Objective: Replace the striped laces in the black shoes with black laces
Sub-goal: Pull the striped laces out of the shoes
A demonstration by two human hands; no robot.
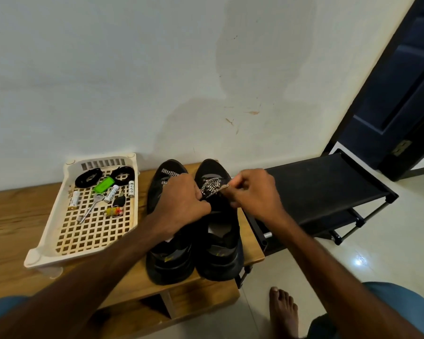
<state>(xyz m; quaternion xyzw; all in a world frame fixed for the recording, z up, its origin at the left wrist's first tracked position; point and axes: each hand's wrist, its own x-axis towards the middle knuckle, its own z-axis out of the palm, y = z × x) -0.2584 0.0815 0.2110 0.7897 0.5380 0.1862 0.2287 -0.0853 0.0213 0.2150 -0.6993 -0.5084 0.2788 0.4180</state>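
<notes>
Black low-top shoes [218,255] side by side on the wooden surface [15,216], long axes parallel, toes toward the white wall [132,69], heels near. Left hand [181,199] curled on one shoe's throat, right hand [255,189] pinching its black-and-white striped lace [209,185]. Coiled black laces [87,179] in the cream lattice tray [44,238] alongside.

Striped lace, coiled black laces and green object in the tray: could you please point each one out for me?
striped lace [209,186], head view, on its crossed middle part.
coiled black laces [81,182], head view, on the left coil's lower band.
green object [104,184], head view, on the middle of its body.
</notes>
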